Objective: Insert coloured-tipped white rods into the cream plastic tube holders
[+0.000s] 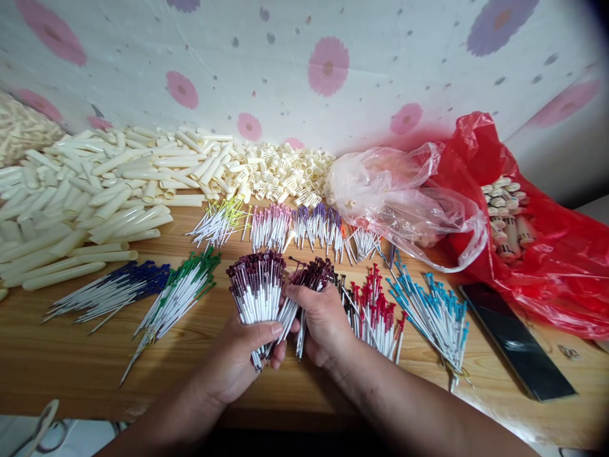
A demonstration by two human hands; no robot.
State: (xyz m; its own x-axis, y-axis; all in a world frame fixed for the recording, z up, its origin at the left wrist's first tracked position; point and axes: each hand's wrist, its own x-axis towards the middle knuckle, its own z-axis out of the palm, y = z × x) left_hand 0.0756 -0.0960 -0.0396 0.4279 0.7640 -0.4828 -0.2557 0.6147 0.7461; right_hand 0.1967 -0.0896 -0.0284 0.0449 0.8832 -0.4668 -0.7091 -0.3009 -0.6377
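Observation:
My left hand (247, 355) is closed round a thick bundle of white pen refills (259, 298) with dark maroon ends pointing up and away from me. Just beside it, my right hand (323, 324) grips a smaller bunch of maroon-ended refills (311, 274). The two bunches meet at the fingers, and the right fingertips are partly hidden. Green-ended refills (183, 295) and blue-ended refills (118, 289) lie to the left. Right of my hands are red-ended refills (375, 311) and light-blue-ended refills (435, 317).
Cream pen barrels (109, 171) and short slotted cream parts (280, 171) are heaped at the back. Yellow-ended (219, 222), pink-ended (271, 225) and purple-ended refills (318, 225) lie before them. A clear plastic bag (404, 197), a red bag (561, 254) and a phone (516, 339) occupy the right.

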